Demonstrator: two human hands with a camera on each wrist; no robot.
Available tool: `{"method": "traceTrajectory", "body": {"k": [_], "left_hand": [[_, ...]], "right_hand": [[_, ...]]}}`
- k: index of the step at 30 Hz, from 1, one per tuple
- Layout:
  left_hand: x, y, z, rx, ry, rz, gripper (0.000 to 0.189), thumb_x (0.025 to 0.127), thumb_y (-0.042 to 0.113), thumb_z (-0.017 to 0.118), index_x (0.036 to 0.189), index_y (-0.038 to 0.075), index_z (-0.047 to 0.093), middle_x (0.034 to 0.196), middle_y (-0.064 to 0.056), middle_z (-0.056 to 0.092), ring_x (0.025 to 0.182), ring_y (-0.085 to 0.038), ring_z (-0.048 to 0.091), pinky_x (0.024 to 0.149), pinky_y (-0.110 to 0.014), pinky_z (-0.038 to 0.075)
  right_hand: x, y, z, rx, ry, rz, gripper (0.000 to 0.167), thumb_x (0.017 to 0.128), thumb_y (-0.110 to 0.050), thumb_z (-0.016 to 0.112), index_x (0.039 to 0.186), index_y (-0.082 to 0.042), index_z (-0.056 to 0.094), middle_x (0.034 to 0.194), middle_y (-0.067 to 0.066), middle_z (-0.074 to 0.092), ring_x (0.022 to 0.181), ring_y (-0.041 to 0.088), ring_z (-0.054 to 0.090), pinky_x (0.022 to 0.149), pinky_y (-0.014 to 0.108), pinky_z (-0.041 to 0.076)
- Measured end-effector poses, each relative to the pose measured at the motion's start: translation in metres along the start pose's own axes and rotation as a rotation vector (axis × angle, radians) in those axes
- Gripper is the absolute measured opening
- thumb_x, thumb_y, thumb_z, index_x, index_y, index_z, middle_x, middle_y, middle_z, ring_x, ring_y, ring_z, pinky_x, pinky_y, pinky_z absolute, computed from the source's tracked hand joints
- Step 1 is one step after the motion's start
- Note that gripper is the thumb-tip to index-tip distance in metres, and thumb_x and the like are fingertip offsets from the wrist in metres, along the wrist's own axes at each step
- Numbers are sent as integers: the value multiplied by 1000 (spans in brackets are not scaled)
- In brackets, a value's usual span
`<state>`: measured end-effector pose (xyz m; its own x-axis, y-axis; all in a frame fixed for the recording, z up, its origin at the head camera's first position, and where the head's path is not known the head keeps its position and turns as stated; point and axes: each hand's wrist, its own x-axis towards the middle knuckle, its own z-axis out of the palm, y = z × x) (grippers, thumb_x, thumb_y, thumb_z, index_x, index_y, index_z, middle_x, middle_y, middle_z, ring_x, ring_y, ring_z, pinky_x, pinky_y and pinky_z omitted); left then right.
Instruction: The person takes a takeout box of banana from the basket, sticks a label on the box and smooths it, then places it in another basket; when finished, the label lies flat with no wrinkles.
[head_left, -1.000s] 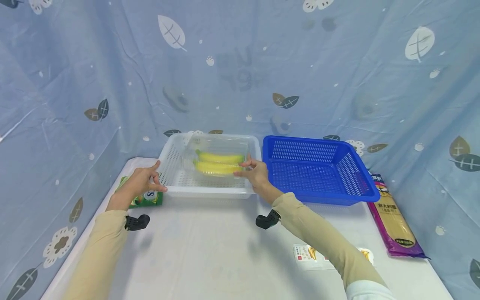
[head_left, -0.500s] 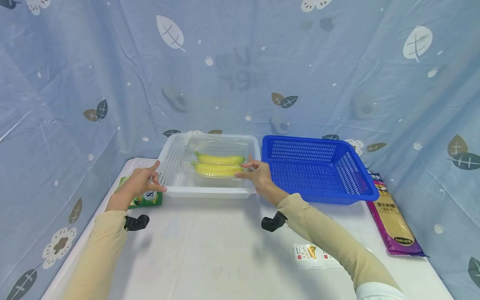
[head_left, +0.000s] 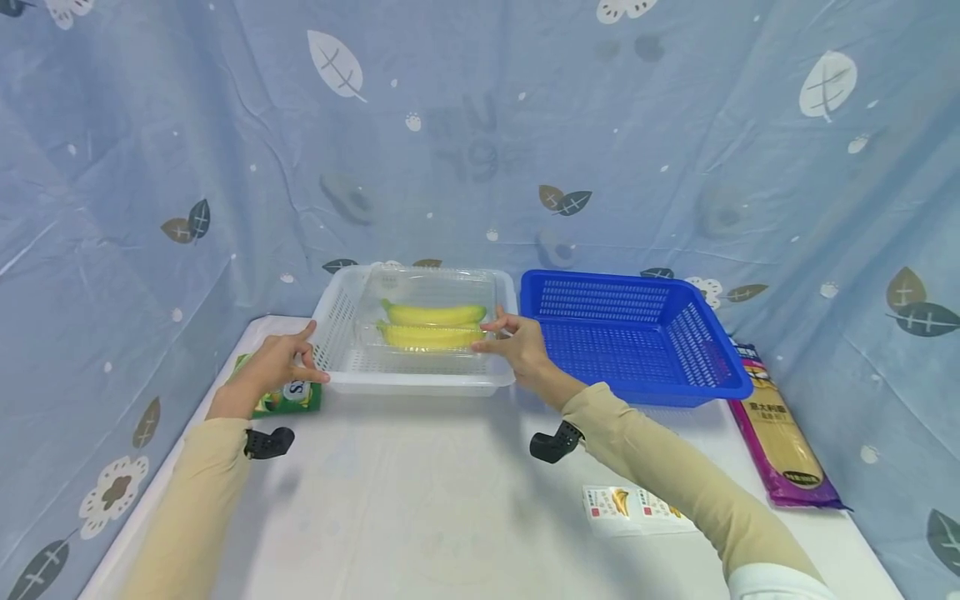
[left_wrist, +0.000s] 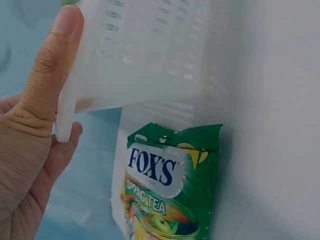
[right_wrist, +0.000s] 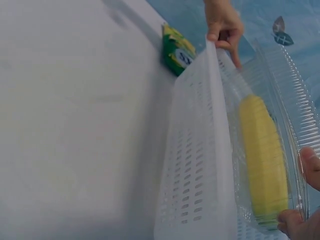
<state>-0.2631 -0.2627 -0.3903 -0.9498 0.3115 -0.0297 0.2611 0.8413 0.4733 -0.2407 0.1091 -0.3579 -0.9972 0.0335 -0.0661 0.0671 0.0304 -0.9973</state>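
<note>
A white perforated basket (head_left: 420,385) stands on the white table at the back. My left hand (head_left: 285,367) grips its left front corner; in the left wrist view the thumb (left_wrist: 52,62) lies along the rim, with fingers on the other side. Inside the basket is a clear plastic box (right_wrist: 287,95), its clear lid (head_left: 438,283) toward the back. Two yellow bananas (head_left: 435,315) with greenish ends show through the plastic. My right hand (head_left: 521,346) pinches the box's right edge between thumb and fingertips, beside the basket's right rim.
A blue perforated basket (head_left: 637,392) stands just right of the white one. Beyond it lies a long purple pack of noodles (head_left: 780,425). A green FOX'S candy bag (left_wrist: 170,185) lies by the left hand. Banana-picture stickers (head_left: 626,510) lie near the right forearm. Blue patterned cloth surrounds the table.
My right forearm has swung outward to the right, uncovering more of the stickers. The right hand keeps its pinch on the clear box, whose outline has shifted slightly. The left hand stays on the basket corner.
</note>
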Motion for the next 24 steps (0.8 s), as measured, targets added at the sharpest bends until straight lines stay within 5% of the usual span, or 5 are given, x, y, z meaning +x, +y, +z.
{"method": "traceTrajectory", "body": {"k": [5, 24], "left_hand": [[3, -2, -1, 25, -3, 9, 32, 73, 30, 83, 66, 12, 57, 153, -24, 19, 56, -17, 31, 66, -35, 38], [6, -3, -2, 12, -28, -5, 34, 74, 34, 81, 66, 12, 57, 155, -21, 17, 55, -17, 32, 64, -34, 38]], "right_hand": [[-4, -3, -2, 4, 1, 14, 34, 71, 14, 76, 102, 12, 62, 151, 10, 34, 140, 22, 28, 108, 34, 31], [-21, -10, -11, 18, 21, -1, 33, 73, 12, 75, 103, 12, 61, 152, 8, 32, 144, 23, 18, 109, 33, 29]]}}
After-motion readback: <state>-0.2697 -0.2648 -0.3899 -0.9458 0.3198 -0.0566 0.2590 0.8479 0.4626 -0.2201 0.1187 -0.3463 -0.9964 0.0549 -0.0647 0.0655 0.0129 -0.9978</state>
